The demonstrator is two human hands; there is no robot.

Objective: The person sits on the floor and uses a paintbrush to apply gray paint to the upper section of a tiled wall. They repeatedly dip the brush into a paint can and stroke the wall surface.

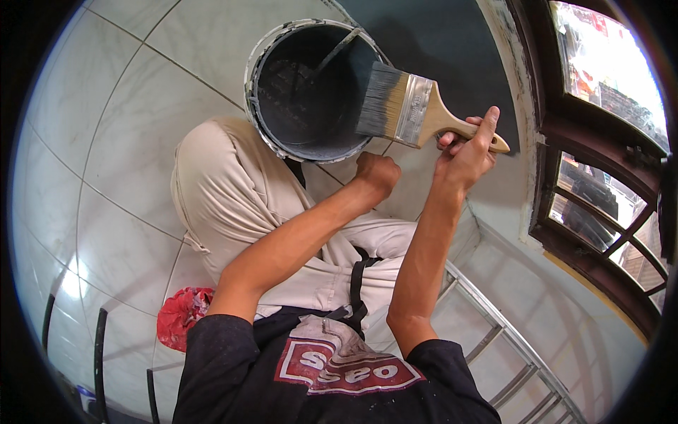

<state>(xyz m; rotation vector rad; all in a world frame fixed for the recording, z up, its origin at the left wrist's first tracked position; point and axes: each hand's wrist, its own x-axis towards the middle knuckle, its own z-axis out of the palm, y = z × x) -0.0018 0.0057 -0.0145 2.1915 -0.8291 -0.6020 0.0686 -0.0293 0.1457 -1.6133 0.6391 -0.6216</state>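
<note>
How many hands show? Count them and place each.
2: the left hand, curled beside the near rim of the bucket, and the right hand, around the handle of the paintbrush.

The broad, flat paintbrush [420, 109] pairs a smooth, pale wooden handle [434, 119] with a shiny silver metal ferrule [414, 109] and matt, grey-coated bristles [381, 102]. The round, dark-grey bucket [265, 113] has a rough, paint-crusted rim. Pale, marbled floor tiles [134, 184] look glossy; beige cloth trousers [229, 169], matt and creased; the long silver ladder [506, 328], smooth metal.
</note>
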